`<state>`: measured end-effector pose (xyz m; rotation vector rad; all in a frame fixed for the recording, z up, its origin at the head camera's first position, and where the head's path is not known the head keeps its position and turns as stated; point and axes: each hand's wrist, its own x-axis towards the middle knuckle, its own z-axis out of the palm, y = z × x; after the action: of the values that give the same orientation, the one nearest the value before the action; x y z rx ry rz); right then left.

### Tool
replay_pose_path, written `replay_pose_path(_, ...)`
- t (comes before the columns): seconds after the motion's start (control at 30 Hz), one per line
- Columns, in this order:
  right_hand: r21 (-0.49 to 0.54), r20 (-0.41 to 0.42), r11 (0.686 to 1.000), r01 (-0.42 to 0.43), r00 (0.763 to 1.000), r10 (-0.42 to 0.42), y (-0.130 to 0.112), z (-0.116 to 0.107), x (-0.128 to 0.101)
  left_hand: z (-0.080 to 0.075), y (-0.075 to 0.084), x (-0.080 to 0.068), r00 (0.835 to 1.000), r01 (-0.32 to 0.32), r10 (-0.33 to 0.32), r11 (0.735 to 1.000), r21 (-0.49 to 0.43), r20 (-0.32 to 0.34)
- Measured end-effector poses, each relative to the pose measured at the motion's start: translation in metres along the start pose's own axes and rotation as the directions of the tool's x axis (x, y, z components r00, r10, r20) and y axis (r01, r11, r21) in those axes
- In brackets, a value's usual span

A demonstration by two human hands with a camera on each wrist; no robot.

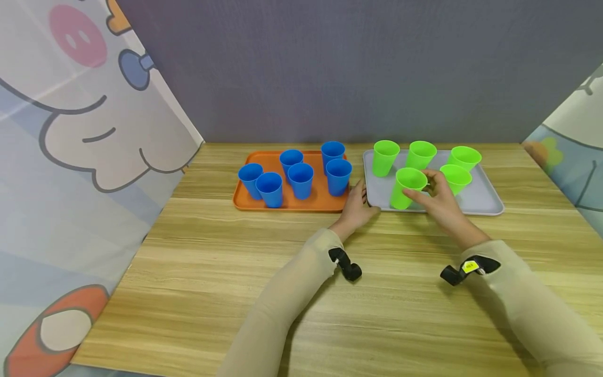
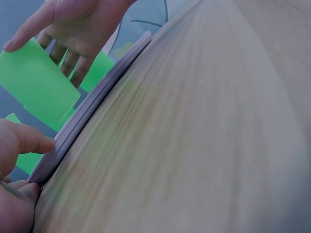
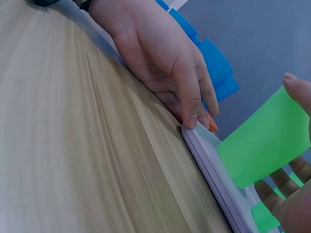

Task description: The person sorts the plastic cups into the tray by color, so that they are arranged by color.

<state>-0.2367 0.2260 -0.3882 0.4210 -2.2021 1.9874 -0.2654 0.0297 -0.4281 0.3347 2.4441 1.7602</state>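
- Green cup (image 1: pixel 406 187) upright at front-left of grey tray (image 1: pixel 480 201), nearest the tray's front rim; seen too in left wrist view (image 2: pixel 36 85) and right wrist view (image 3: pixel 267 138).
- Right hand (image 1: pixel 435 201) wraps this cup from the right side: thumb across the front wall, fingers (image 1: pixel 435 178) curled round by the rim. Right wrist view shows thumb tip (image 3: pixel 296 90) on the cup side, fingers (image 3: pixel 286 177) behind it.
- Cannot tell if cup base is on the tray or just off it.
- Left hand (image 1: pixel 356 205) rests at the grey tray's front-left corner, fingers relaxed and fairly straight, lying against the tray edge; grips nothing. Right wrist view: fingertip (image 3: pixel 192 114) on the corner rim.
- Four more green cups on the same tray, upright, apart: back-left (image 1: pixel 385 157), back-middle (image 1: pixel 420 154), back-right (image 1: pixel 464 157), one just right of the held cup (image 1: pixel 456 178), partly hidden by the fingers.
- Orange tray (image 1: pixel 245 201) just left of the grey tray, nearly touching; six blue cups (image 1: pixel 300 180) upright on it, clustered.
- Both trays on wooden table (image 1: pixel 212 283), toward the far edge.
- Grey wall (image 1: pixel 330 68) behind; cartoon-print curtains left (image 1: pixel 70 157) and right (image 1: pixel 574 152).
- Beige sleeves, black wrist mounts (image 1: pixel 346 264) on both forearms.
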Motion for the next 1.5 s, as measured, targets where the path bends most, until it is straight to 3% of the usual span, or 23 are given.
replay_pose_path(0.3, -0.117, -0.053, 0.991, -0.058, 0.997, 0.053, 0.003, 0.003, 0.012, 0.000, 0.000, 0.001, 1.000, -0.007, 0.007, 1.000, 0.007, -0.001)
replay_pose_path(0.63, -0.250, -0.128, 0.958, -0.142, 0.985, 0.112, 0.006, 0.007, 0.019, 0.001, 0.002, -0.001, 1.000, 0.012, -0.012, 1.000, 0.014, -0.011)
replay_pose_path(1.5, -0.290, -0.144, 0.945, -0.152, 0.983, 0.114, 0.014, 0.004, 0.017, 0.002, 0.000, 0.000, 1.000, 0.016, -0.015, 1.000, 0.021, -0.011)
